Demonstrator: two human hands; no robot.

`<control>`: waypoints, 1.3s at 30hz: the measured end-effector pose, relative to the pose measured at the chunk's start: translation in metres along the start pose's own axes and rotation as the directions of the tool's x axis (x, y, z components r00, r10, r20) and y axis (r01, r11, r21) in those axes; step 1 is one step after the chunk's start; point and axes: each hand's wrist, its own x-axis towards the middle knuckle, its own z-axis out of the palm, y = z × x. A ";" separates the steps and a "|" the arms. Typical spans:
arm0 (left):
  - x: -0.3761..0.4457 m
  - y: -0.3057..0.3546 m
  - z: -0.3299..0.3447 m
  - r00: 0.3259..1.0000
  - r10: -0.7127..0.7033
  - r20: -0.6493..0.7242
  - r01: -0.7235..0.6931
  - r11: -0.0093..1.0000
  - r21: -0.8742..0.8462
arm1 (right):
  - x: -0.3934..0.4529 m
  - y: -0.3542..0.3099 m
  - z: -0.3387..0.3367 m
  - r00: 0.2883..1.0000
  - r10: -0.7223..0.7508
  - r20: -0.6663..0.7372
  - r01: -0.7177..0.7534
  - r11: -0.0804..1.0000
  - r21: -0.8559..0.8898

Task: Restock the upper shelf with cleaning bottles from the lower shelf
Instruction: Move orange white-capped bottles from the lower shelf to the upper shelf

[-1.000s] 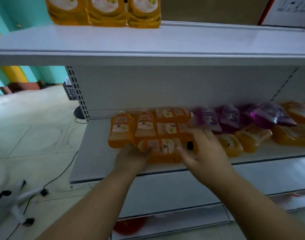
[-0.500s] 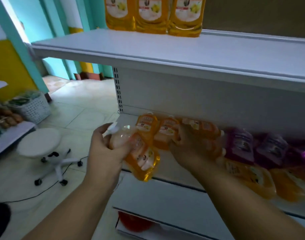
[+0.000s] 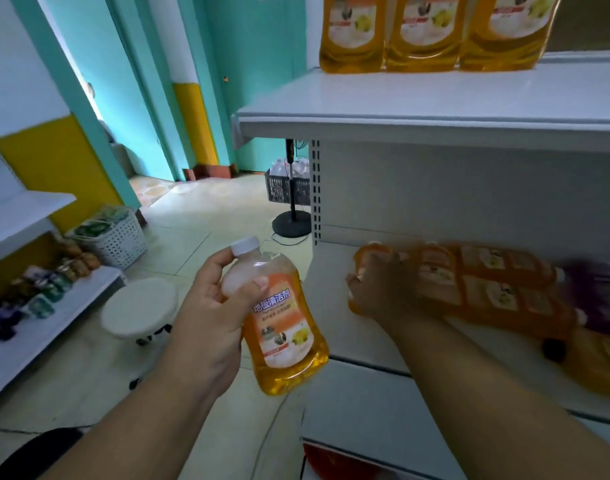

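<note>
My left hand (image 3: pixel 210 317) grips an orange cleaning bottle (image 3: pixel 286 330) with a white cap by its neck, off the left end of the lower shelf (image 3: pixel 334 306), over the floor. My right hand (image 3: pixel 383 289) lies on the leftmost orange bottle (image 3: pixel 364 258) on that shelf, fingers curled round it; the image is blurred there. More orange bottles (image 3: pixel 497 289) lie flat to its right. Three orange bottles (image 3: pixel 431 29) stand at the left end of the upper shelf (image 3: pixel 435 98).
Purple pouches (image 3: pixel 601 292) lie blurred at the far right of the lower shelf. A white stool (image 3: pixel 141 306) stands on the floor to the left, near a white basket (image 3: pixel 113 233) and a low shelf of goods (image 3: pixel 44 289). A black stand (image 3: pixel 291 209) and crate sit behind the shelving.
My left hand has lifted one orange bottle off the lower shelf and brought it out to the left. My right hand has shifted left onto the end bottle. The view has swung left.
</note>
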 end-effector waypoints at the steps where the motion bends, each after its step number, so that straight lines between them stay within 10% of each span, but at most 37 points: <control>1: 0.005 0.002 -0.007 0.999 -0.014 0.034 0.014 1.000 0.012 | -0.007 -0.005 -0.001 1.000 0.011 -0.006 -0.011 1.000 -0.003; 18: 0.013 0.004 -0.029 0.976 -0.084 0.199 0.067 0.993 0.093 | -0.013 -0.019 -0.009 0.914 0.277 0.296 -0.354 0.902 0.247; 26: -0.028 -0.003 0.009 0.978 -0.058 0.200 0.031 0.991 0.133 | -0.125 0.026 -0.067 0.970 0.237 0.060 -0.190 0.576 0.795; 39: -0.120 -0.026 0.173 0.881 0.108 0.460 -0.188 0.973 0.131 | -0.304 0.136 -0.231 0.894 0.257 -0.366 0.202 0.499 0.843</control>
